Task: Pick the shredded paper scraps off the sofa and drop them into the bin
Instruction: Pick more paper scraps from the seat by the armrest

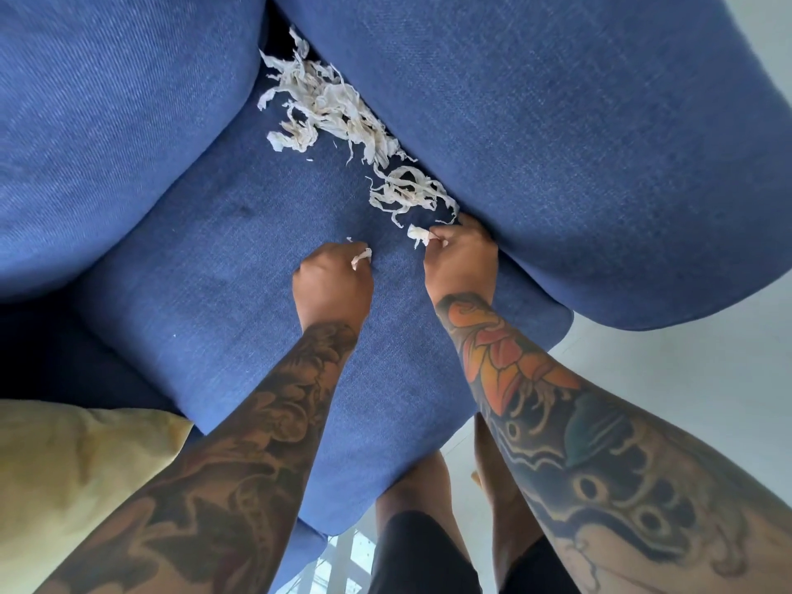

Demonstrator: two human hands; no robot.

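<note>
View: I look down from the head camera at both bare hands on a blue sofa (240, 267).
Containers: I see no bin in this view; paper is held only in the two hands.
Left hand (332, 282): curled into a loose fist on the seat cushion, its fingers (362, 255) pressed together around a small white scrap (361, 258) that pokes out at the thumb side.
Right hand (460, 261): knuckles up, resting where the seat meets the padded cushion on its right; the fingers (441, 238) pinch a small crumpled wad (419, 234) that sticks out to the left of the fingertips.
Loose scraps (330, 107): a tangled pile of thin, torn, off-white strips, curled and crinkled, some with a faint tan tint.
Where the scraps lie: beyond the fingers of both hands, running along the seam between the seat and the right cushion, up into the dark gap at the back.
Nearest clump (407, 192): a smaller knot of strips just ahead of the right fingertips, almost touching them.
Stray bit (349, 239): one tiny fleck just ahead of the left fingers.
Forearms: both tattooed, the right one with orange petals.
Other things: a yellow pillow (77, 473) sits near the left elbow; pale floor (685, 370) shows beyond the right arm.
</note>
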